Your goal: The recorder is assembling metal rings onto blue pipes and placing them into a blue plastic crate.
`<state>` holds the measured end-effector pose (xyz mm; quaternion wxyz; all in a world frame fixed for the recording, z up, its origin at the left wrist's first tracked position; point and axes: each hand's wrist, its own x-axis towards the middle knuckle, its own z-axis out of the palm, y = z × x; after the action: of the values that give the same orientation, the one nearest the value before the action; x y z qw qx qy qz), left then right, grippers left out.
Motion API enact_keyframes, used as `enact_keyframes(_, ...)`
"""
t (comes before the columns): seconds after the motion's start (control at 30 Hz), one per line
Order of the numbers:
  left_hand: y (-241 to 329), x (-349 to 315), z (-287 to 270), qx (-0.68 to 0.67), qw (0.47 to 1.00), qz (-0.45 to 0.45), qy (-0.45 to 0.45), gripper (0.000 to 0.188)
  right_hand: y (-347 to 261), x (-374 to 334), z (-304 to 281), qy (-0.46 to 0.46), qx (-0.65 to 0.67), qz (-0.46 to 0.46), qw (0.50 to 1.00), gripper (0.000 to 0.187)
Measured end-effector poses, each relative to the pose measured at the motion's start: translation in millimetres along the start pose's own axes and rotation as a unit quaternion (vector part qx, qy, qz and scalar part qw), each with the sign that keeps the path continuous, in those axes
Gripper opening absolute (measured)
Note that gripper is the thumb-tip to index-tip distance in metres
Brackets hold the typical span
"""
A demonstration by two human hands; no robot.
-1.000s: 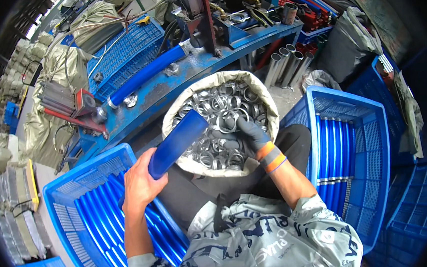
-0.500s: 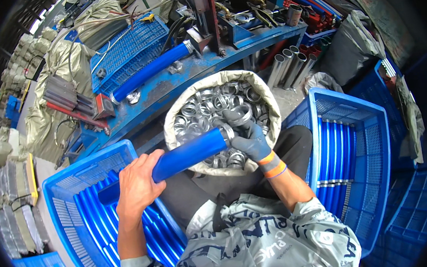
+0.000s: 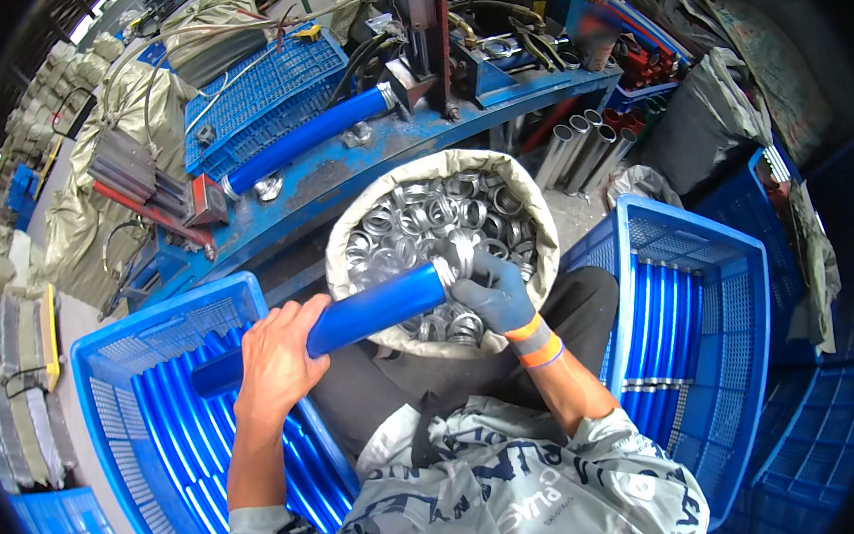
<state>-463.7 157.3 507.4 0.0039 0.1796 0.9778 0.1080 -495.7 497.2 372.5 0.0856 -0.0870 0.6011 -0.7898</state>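
Note:
My bare left hand (image 3: 281, 354) is wrapped around a shiny blue tube (image 3: 380, 309), which slants up to the right across my lap. At the tube's right end a silver metal collar (image 3: 443, 271) shows. My right hand (image 3: 497, 292), in a grey glove with an orange-striped cuff, pinches a silver metal ring (image 3: 462, 252) right by that end. Whether this ring touches the collar I cannot tell. Beneath both hands stands a whitish fabric sack (image 3: 544, 220) with a rolled rim, holding many loose metal rings (image 3: 412, 208).
Blue crates with blue tubes flank me, one crate on the left (image 3: 90, 379) and one on the right (image 3: 748, 272). Ahead runs a blue metal bench (image 3: 340, 178), bearing another blue tube (image 3: 307, 141) in a fixture. Bare metal pipes (image 3: 588, 149) stand beyond the sack.
My right hand has turned and drawn its ring down and left, closer to the tube's end. My left hand keeps its hold on the tube. The whole view has shifted slightly.

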Motion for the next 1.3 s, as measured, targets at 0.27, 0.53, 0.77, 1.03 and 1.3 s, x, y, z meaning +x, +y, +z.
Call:
enact_keyframes(0.27, -11.0, -8.8, 32.9, -0.146, 0.986, -0.028, 0.07, 0.071, 26.3, 4.5, -21.8, 0.003, 0.172, -0.011, 0.985, 0.061)
enact_keyframes(0.53, -35.2, -46.0, 60.3, -0.815, 0.508, -0.084, 0.266, 0.059, 0.8, -12.0, -9.2, -0.052, 0.392, 0.018, 0.918, 0.065)
enact_keyframes(0.77, 2.3, -37.0, 72.8, -0.848, 0.456, -0.082, 0.258, 0.062, -10.0, -3.1, 9.0, -0.034, 0.023, -0.023, 0.999, 0.103)
enact_keyframes(1.03, 1.9, -36.3, 82.8, -0.809, 0.51, -0.115, 0.269, 0.057, -6.6, 3.6, 17.6, -0.063, 0.274, -0.013, 0.96, 0.121)
enact_keyframes(1.3, -3.7, -34.9, 92.1, -0.802, 0.507, -0.146, 0.281, 0.061, -12.8, 4.7, 18.3, -0.051, 0.126, 0.046, 0.99, 0.09)
